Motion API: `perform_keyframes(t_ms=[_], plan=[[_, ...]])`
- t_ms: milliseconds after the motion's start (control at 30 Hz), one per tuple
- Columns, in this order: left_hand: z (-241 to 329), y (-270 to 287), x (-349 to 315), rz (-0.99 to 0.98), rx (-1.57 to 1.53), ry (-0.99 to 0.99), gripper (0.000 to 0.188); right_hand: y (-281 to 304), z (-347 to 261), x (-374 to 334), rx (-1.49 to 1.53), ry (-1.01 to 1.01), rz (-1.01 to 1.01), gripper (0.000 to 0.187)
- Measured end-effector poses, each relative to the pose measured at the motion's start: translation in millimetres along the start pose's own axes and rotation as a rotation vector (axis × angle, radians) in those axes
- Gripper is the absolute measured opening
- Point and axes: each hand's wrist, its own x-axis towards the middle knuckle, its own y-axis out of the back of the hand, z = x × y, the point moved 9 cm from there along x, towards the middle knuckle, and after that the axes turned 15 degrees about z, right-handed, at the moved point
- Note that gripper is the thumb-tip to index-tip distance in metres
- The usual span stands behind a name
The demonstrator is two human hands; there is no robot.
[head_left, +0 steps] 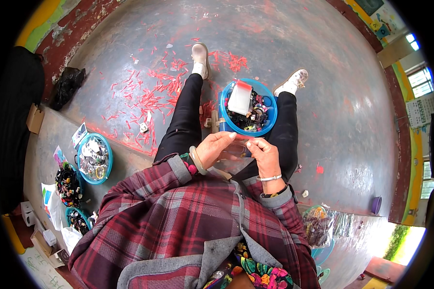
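Note:
In front of my lap my left hand [217, 148] and my right hand [265, 156] are close together, thumbs and fingers pinching a small clear plastic bag [240, 142] with a red strip along its edge. What is inside it, if anything, is too faint to make out. Just beyond my hands, a round blue basket [275, 113] stands between my legs, full of small dark and coloured hair ties [255, 115]. On top of them lies a stack of clear bags [239, 99] with a red upper edge.
Red strips [154, 98] litter the floor left of my legs. To my left stand a blue basket of clear packets [112, 164], a heap of dark hair ties [68, 185] and a cardboard box [35, 119]. Filled plastic bags [318, 226] lie at lower right, near a purple container [376, 205].

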Motion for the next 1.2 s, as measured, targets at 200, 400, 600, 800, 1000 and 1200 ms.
perform_keyframes(t_ms=[200, 400, 600, 800, 1000, 1200], plan=[[-5.2, 11.2, 7.0, 0.088, 0.088, -0.052, 0.025, -5.1, 15.1, -6.6, 0.197, -0.270, -0.010, 0.016], [-7.3, 21.1, 8.6, 0.198, 0.134, -0.037, 0.023, -8.8, 16.0, -9.8, 0.186, -0.299, -0.033, 0.013], [-8.6, 25.4, 6.8, 0.258, 0.279, -0.067, 0.025, -18.4, 12.0, -14.7, 0.206, -0.236, -0.033, 0.014], [-9.1, 19.7, 4.7, 0.201, 0.248, -0.041, 0.025, -13.2, 19.1, -13.3, 0.113, -0.203, -0.018, 0.018], [-1.9, 15.8, 2.2, 0.174, 0.157, -0.065, 0.020, -10.1, 14.9, -13.8, 0.090, -0.197, -0.056, 0.018], [-16.2, 27.3, 8.7, 0.235, 0.104, 0.023, 0.014, -13.2, 28.2, -13.0, 0.101, -0.198, -0.092, 0.016]])
